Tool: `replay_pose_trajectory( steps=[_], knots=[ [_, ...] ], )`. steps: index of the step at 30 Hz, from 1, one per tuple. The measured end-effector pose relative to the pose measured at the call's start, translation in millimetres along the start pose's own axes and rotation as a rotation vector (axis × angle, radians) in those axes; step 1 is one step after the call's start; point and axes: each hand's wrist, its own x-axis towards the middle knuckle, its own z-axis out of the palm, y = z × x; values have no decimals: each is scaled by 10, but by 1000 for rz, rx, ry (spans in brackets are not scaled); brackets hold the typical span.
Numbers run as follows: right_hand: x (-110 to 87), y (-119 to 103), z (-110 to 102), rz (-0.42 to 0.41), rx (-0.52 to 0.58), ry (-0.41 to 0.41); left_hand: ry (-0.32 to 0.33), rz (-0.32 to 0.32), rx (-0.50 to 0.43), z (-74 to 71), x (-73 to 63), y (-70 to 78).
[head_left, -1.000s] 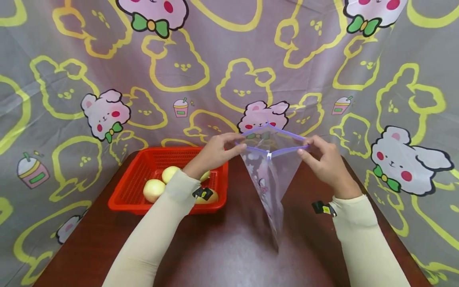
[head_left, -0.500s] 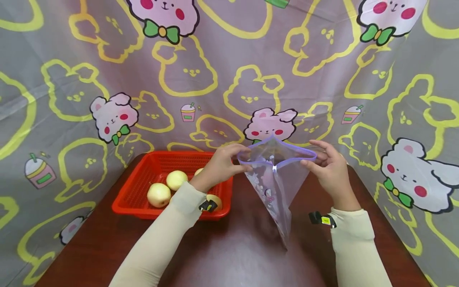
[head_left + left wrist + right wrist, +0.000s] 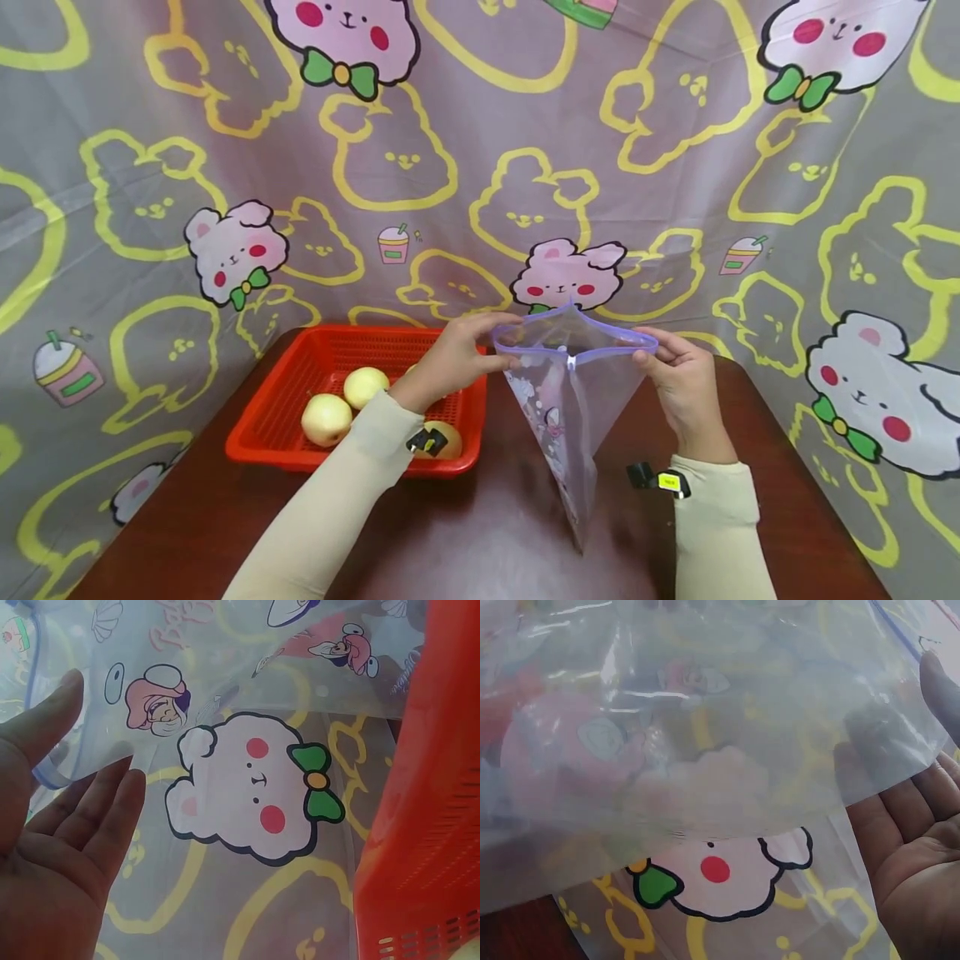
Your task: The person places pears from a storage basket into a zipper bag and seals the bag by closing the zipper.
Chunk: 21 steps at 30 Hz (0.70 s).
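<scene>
A clear zip bag (image 3: 577,417) with a purple zipper rim, a white slider and printed cartoon figures hangs point-down over the table, its mouth spread. My left hand (image 3: 468,350) holds the left end of the rim between thumb and fingers. At the other end, my right hand (image 3: 678,379) grips the rim, thumb in front and fingers behind. In the left wrist view the zip bag (image 3: 225,667) passes between thumb and fingers of the left hand (image 3: 60,810). The right wrist view shows the zip bag's (image 3: 727,727) wrinkled side beside the right hand (image 3: 922,832).
A red perforated basket (image 3: 255,417) stands left on the dark brown table (image 3: 465,533). It contains several pale yellow round fruits (image 3: 326,419), partly hidden behind the left forearm. A cartoon-printed grey curtain (image 3: 450,125) encloses the back and sides.
The bag's mouth has gone from a sharp diamond to a shape with rounded ends. Both hands keep hold of the rim and sit slightly lower; the head view has shifted a little.
</scene>
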Motion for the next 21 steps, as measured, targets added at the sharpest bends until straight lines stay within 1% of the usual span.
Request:
replay_pose_trajectory(
  steps=[1,4,7,12,15,21],
  knots=[
    [-3,5,-5,-7,-11,-20,1,-8,-17,2,-4,2],
    [-10,15,-9,-2,-51,-47,-3,-41,-42,-2,-13,2],
    [-7,21,-9,-3,-93,-71,-15,-64,-24,-22,-5,-7],
    [14,22,16,1,-113,-68,-29,-114,-32,-73,-8,-1],
    [21,25,22,5,-118,-65,-34,-136,-61,-89,-18,8],
    [36,44,7,19,-127,-76,-35,-145,-96,-86,-13,19]
  ],
)
